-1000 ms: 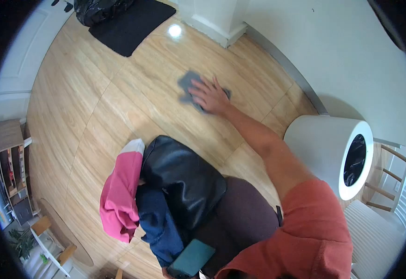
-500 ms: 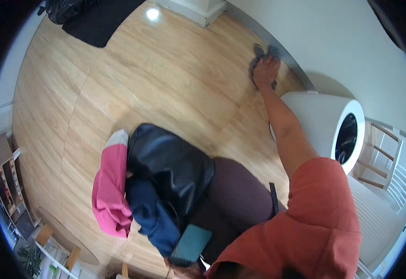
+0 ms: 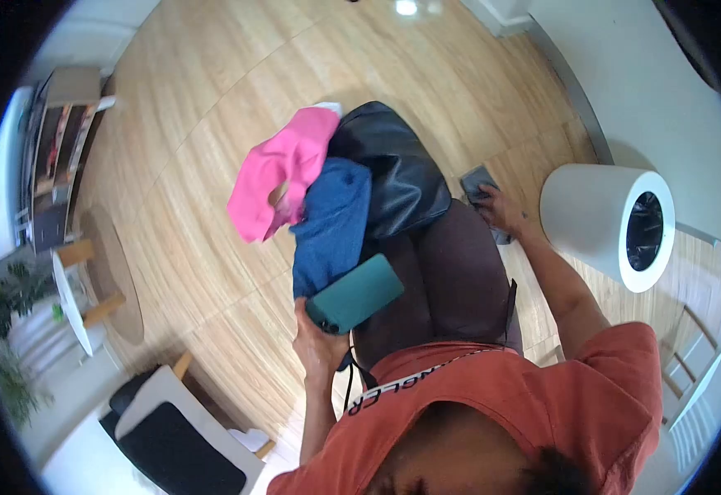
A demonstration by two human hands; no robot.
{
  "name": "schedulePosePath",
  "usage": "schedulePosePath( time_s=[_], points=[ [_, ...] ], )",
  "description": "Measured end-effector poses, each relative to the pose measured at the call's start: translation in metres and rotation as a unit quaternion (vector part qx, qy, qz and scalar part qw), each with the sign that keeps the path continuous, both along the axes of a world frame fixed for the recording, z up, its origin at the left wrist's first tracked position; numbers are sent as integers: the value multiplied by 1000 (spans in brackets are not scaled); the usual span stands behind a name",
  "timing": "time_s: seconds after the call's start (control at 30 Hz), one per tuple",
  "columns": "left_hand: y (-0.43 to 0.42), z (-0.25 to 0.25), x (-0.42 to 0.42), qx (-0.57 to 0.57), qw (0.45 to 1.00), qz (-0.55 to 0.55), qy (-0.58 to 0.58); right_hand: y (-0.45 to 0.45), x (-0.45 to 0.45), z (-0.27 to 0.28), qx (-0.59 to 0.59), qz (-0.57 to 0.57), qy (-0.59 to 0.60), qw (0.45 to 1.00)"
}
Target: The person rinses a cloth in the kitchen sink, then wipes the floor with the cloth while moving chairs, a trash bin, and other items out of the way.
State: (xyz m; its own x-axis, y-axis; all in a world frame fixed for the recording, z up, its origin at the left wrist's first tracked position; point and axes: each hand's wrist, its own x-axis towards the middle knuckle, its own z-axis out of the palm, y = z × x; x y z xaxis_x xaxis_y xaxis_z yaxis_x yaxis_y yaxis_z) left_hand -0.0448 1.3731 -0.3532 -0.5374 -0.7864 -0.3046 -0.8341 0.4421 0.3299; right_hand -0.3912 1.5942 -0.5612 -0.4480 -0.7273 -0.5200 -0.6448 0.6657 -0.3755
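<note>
My left hand (image 3: 319, 340) is wrapped round the lower end of a teal phone (image 3: 356, 295), held above my lap. Beside my right thigh, my right hand (image 3: 499, 209) presses a grey cloth (image 3: 477, 181) on the wood floor, its fingers over the cloth. A black leather bag (image 3: 393, 169) lies against my knees. Blue denim-like fabric (image 3: 333, 216) and a pink garment (image 3: 282, 169) are bunched to its left, close to the phone.
A white bin (image 3: 579, 210) with a black liner stands right of my right hand, near the wall (image 3: 666, 91). Chairs (image 3: 694, 379) are at lower right and lower left (image 3: 183, 445). A shelf (image 3: 67, 148) and a small table (image 3: 71, 301) stand left.
My right hand has moved the grey cloth from the floor by the wall back beside my thigh. The view has shifted, and my left hand with the phone now shows more fully.
</note>
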Motion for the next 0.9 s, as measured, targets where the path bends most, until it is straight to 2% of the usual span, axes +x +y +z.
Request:
schedulePosePath(
  time_s=[0.03,0.07,0.1,0.13,0.17,0.2,0.23,0.27,0.33,0.37,0.43,0.47,0.53,0.57,0.63,0.67,0.7,0.77,0.83,0.9],
  points=[
    [-2,-2,3,4,1000,2,-11,-30,-14,27,202,-56,-104,972],
    [-2,-2,7,2,1000,-8,2,-53,-14,26,-29,-102,-50,993],
    [-6,-2,7,-2,1000,-20,19,-80,-14,28,-262,-143,7,954],
    [-8,-2,6,-7,1000,-11,27,-125,-11,66,-329,-107,44,937],
    [-9,0,7,6,1000,-18,22,-169,-1,113,-434,-31,21,900],
    [-10,2,11,22,999,-27,15,-204,11,141,-450,37,5,892],
    [-12,3,13,21,999,-22,19,-235,25,155,-444,102,38,889],
    [-11,1,14,19,999,-21,27,-260,32,162,-387,178,38,904],
    [-10,-1,19,15,999,-18,45,-294,44,165,-287,254,231,894],
    [-11,-1,21,14,998,-15,54,-307,41,164,-286,258,237,892],
    [-13,6,26,1,997,-1,72,-330,35,162,-300,242,30,922],
    [-14,14,26,-4,997,4,78,-339,30,157,-299,244,33,922],
    [-16,30,21,31,996,54,56,-348,18,154,-418,156,69,892],
    [-18,34,19,32,996,48,65,-348,12,165,-416,154,79,893],
    [-23,41,24,6,993,77,84,-341,-10,185,-435,7,109,894],
    [-25,45,24,-3,992,87,87,-335,-28,193,-471,5,145,870],
    [-27,49,26,-12,991,98,87,-324,-46,200,-466,0,158,871],
    [-31,54,23,-2,989,88,115,-293,-81,224,-464,-102,174,862],
    [-34,54,19,-20,992,88,90,-259,-125,226,-481,-156,198,840],
    [-37,47,18,-23,990,76,116,-223,-166,220,-467,-241,204,826]
  ],
)
